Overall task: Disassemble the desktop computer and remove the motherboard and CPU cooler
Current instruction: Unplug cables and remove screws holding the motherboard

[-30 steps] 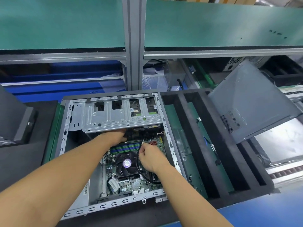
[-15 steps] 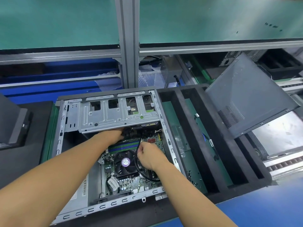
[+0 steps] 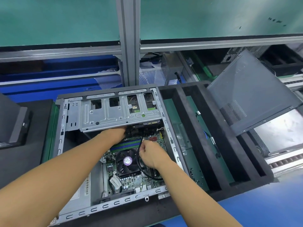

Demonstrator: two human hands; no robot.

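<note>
Overhead, across the whole back: a green shelf [image 3: 57, 18], split by a grey aluminium post [image 3: 129, 46]. At far left, on a black foam pad [image 3: 32, 158], a dark grey slab [image 3: 14, 123]. Just right of that, flat on its side and open on top, the computer case [image 3: 114, 208]. Across its far half, a silver drive cage [image 3: 114, 115], roofing over the far edge of the board and hiding what sits beneath.

Inside the case, flat against its floor: the motherboard [image 3: 131, 182], with green and blue memory sticks [image 3: 126, 143] toward the far end and the CPU cooler [image 3: 127, 161], a black fan with a round purple label, near the middle. Right of the case, a black foam tray [image 3: 180, 112] with long slots; in the nearest slot, on a green floor, a few loose screws [image 3: 196, 176]. Over the tray's far right corner, tilted, a grey side panel [image 3: 246, 95]. Bottom right, the blue surface [image 3: 270, 202].

Reaches in from the lower left with the left grip [image 3: 117, 134], back of the hand up over the memory sticks, fingertips tucked under the cage's front edge; cannot tell whether closed on anything there. Pinches, with the curled fingers of the right grip [image 3: 150, 154], a black cable [image 3: 140, 143] just right of the fan, the slack looping below the wrist over the board.
</note>
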